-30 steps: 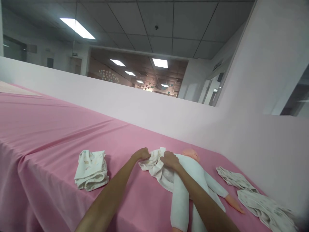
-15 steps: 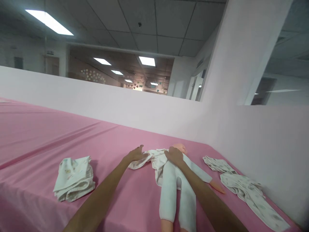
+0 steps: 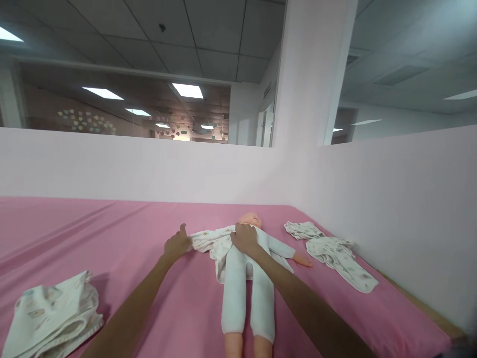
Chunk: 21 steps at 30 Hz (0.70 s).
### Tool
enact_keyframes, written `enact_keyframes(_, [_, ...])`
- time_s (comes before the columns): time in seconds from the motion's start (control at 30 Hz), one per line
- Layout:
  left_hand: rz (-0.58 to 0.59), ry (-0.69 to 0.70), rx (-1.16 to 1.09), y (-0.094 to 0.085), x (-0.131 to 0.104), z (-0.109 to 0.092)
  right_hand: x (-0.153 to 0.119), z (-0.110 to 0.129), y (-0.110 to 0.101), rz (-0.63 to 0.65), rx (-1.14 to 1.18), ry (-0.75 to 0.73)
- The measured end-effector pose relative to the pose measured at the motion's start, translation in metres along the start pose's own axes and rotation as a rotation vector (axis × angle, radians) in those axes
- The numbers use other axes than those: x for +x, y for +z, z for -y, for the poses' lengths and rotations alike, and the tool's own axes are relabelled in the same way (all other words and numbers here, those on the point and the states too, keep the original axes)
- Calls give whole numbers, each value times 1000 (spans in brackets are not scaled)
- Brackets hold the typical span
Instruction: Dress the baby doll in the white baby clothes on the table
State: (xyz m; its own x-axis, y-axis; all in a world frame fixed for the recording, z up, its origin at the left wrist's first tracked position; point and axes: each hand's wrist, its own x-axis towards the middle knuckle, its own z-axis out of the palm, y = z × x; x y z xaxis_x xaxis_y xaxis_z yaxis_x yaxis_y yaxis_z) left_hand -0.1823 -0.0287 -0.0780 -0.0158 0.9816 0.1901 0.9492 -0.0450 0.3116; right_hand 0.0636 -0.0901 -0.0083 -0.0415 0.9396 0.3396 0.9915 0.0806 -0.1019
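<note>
A baby doll in white clothing lies on its back on the pink-covered table, its legs toward me. Under and beside its torso spreads a white printed baby shirt, one sleeve stretched out to the left. My left hand is closed on the end of that sleeve, thumb raised. On the doll's chest rests my right hand, its fingers curled at the shirt's edge. The doll's arm on the left is hidden, while the other lies out to the right, hand bare.
Folded printed baby clothing sits at the left front. Right of the doll lie a small crumpled printed garment and a longer printed garment. A white wall with windows stands behind, and another runs along the right side.
My view has turned to the right. My left hand has drawn the sleeve farther out to the left, and it now lies straighter. My right hand stays on the doll's chest.
</note>
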Motion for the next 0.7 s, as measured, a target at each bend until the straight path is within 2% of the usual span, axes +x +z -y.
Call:
enact_keyframes(0.1, [-72, -13, -19, 3, 1, 4, -12, -10, -1, -51, 28, -24])
enact_keyframes(0.17, [-123, -7, -32, 1, -1, 5, -24, -28, -4, -85, 36, -4])
enact_keyframes(0.27, [-203, 29, -66, -6, -4, -1, -46, -70, -6, -89, 25, 96])
enact_keyframes(0.37, [-253, 116, -106, -15, -9, -25, -71, -117, -3, -21, 2, 232])
enact_keyframes(0.43, [-257, 215, -114, -18, -12, -54, -84, -139, 2, 22, -1, 283])
enact_keyframes(0.5, [-235, 348, -97, -19, -17, -92, -92, -150, 10, 46, 7, 295])
enact_keyframes(0.6, [-166, 574, -40, -14, -22, -162, -95, -150, 21, 65, 30, 296])
enact_keyframes(0.7, [-39, 783, 49, -1, -25, -230, -93, -146, 29, 76, 68, 304])
